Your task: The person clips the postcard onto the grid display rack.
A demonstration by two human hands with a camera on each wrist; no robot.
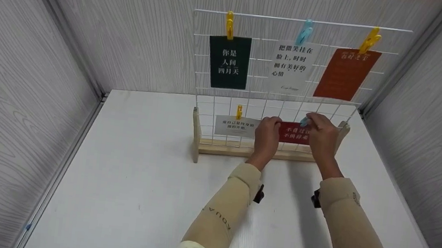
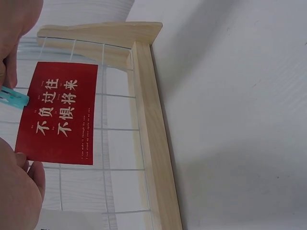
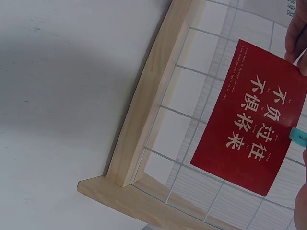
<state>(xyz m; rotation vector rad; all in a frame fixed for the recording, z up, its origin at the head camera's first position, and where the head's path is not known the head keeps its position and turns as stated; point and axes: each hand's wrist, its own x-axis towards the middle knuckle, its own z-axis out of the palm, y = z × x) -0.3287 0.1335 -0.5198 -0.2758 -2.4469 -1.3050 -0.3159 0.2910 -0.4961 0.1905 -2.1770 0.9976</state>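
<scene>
A red card with white lettering lies against the lower right of a white wire grid. My left hand pinches the card's left end between thumb and fingers, as the left wrist view shows. With my right hand I hold a light blue clothespin, whose tip sits on the card's upper edge. In the right wrist view the same clothespin meets the card's edge, and most of the right hand is out of frame. Left of my left hand, a pale card hangs from a yellow clothespin.
Along the grid's upper part hang a dark green card, a white card and an orange-red card, each under a clothespin. A wooden base carries the grid on a white table. Grey wood-grain panels enclose it.
</scene>
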